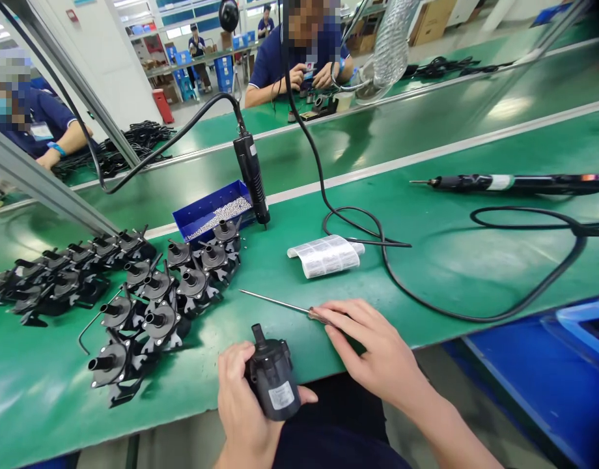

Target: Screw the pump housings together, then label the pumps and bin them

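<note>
The left hand [243, 397] is wrapped around a small black pump [271, 381], holding it just past the near edge of the green tabletop [456, 260], above the person's lap. The pump has a white sticker on its side and a short spout on top. It hangs over open air, so if the grip gets loose it could fall to the floor.

The right hand [377, 348] lies flat on the tabletop with its fingers pinching the handle of a thin metal pick [275, 303]. The long point sticks out to the left, toward the pump. It looks sharp, and a quick pull could poke the other hand or scratch the pump.

A bit farther, to the left, lots of black pumps [148, 299] sit packed close together. A bump from an arm could knock some over.

Behind them is a blue tray of tiny screws [216, 212], and an electric screwdriver [251, 176] hangs on its cord right beside it. A swing could spill the screws. A roll of stickers [326, 255] lies in the middle, near a black cable [475, 312] that could snag a sleeve. Other people work at the far tables.
</note>
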### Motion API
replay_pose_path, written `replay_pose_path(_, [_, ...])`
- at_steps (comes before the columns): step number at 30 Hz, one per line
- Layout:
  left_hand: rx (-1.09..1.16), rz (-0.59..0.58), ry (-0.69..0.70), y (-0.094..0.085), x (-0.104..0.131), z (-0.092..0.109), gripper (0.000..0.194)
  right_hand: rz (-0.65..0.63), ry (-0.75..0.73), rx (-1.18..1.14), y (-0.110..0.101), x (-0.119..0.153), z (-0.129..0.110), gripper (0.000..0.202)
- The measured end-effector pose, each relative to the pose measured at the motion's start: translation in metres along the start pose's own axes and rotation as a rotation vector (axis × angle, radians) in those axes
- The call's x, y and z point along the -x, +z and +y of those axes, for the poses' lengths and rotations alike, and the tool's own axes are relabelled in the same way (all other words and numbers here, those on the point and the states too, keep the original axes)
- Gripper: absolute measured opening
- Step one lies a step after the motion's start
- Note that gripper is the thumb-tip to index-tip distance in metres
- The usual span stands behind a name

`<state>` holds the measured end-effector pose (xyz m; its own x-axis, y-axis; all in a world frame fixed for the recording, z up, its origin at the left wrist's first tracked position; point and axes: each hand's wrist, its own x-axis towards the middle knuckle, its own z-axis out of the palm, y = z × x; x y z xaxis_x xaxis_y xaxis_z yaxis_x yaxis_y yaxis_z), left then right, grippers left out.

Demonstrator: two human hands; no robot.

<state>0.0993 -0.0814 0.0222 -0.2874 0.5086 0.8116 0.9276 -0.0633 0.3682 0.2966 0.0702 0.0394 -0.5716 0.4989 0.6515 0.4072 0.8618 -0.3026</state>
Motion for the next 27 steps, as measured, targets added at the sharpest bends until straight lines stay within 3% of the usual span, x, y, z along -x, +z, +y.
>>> replay_pose_path(8, [0.051, -0.021, -0.035, -0.004, 0.006, 0.002, 0.102, 0.006, 0.006, 0.011, 0.0, -0.001, -0.002, 0.038])
replay_pose_path(13, [0.419, -0.103, -0.47, -0.013, 0.014, 0.008, 0.107, 0.006, -0.017, 0.026, -0.001, 0.002, -0.001, 0.038])
replay_pose_path(16, [0.727, -0.185, -0.617, -0.019, 0.014, 0.006, 0.112, 0.012, -0.032, 0.04, 0.0, 0.003, 0.0, 0.037])
replay_pose_path(21, [0.837, -0.106, -0.677, -0.025, 0.009, -0.004, 0.117, 0.022, -0.054, 0.031, 0.004, 0.004, 0.004, 0.037])
replay_pose_path(27, [0.798, -0.118, -0.664, -0.029, 0.002, -0.002, 0.11, 0.028, -0.048, 0.038, 0.004, 0.006, 0.005, 0.035])
